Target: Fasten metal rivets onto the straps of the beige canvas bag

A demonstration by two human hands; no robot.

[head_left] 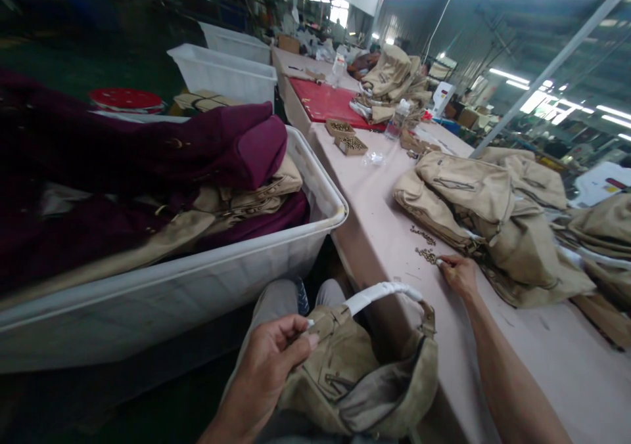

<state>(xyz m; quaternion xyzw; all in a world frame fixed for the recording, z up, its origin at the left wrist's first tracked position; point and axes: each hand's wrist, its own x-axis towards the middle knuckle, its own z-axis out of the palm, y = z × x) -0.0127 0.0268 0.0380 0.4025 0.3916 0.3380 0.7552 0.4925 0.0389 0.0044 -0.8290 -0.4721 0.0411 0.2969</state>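
The left hand point(269, 358) pinches the top of a tan bag point(359, 372) that sits on the person's lap, just below the near edge of the bench point(389, 234). The bag has a white handle point(382, 294). The right hand point(458, 274) reaches onto the bench, fingertips pressed together on a little pile of small metal bits point(426, 255), beside a heap of tan bags point(493, 221).

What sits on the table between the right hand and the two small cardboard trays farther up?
In the head view, loose small metal pieces lie just beyond the right hand; past them the table is bare up to a clear plastic scrap before the trays.
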